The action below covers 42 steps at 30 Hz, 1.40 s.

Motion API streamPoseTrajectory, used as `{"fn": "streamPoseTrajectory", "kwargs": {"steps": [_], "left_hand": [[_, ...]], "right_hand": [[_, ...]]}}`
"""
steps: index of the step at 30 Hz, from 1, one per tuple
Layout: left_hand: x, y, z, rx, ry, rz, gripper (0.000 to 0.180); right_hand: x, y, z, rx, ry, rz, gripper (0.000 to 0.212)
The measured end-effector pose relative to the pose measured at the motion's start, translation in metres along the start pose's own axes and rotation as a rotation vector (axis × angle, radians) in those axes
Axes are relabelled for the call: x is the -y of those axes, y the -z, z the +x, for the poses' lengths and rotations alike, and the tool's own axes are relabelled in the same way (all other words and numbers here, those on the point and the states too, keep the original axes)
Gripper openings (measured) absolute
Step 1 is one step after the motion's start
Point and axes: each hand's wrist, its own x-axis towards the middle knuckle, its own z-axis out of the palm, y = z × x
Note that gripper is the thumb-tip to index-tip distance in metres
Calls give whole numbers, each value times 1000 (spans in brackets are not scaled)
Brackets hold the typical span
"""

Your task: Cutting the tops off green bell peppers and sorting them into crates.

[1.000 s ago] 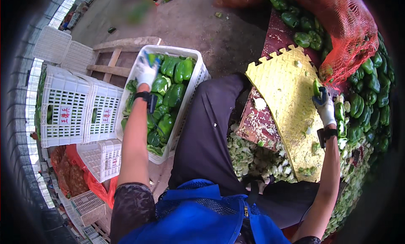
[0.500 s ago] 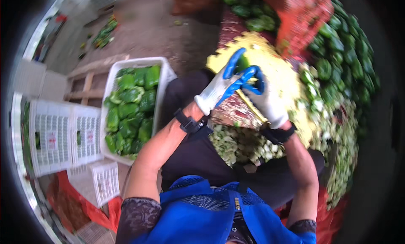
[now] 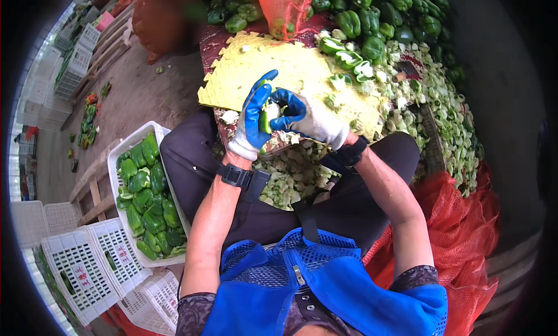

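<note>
My left hand [image 3: 252, 118], in a white glove with blue-coated fingers, is closed round a piece of green bell pepper [image 3: 265, 124]. The pepper's pale inside faces my right hand [image 3: 303, 116], gloved the same way. Its fingers are curled and press at the pale core, partly hiding it. Both hands hover over the near edge of a yellow foam mat [image 3: 229, 74] strewn with pale scraps. Cut pepper halves [image 3: 349, 59] lie at the mat's far right.
A white crate [image 3: 168, 132] of green peppers stands at my left, with white baskets [image 3: 81, 272] beyond it. Whole peppers [image 3: 372, 22] are heaped at the far right. Trimmed cores [image 3: 450, 127] pile along the right and below the mat. Red mesh sacking [image 3: 447, 231] lies lower right.
The view has swung, so the crate and mat sit farther left. The pepper piece has turned to show its pale inside, and my right fingers have curled in against it.
</note>
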Motion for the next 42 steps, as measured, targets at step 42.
{"fn": "streamPoseTrajectory", "kwargs": {"steps": [42], "left_hand": [[79,49,44,22,-349,2220,64]], "right_hand": [[-66,65,-14,-828,227,-561,28]]}}
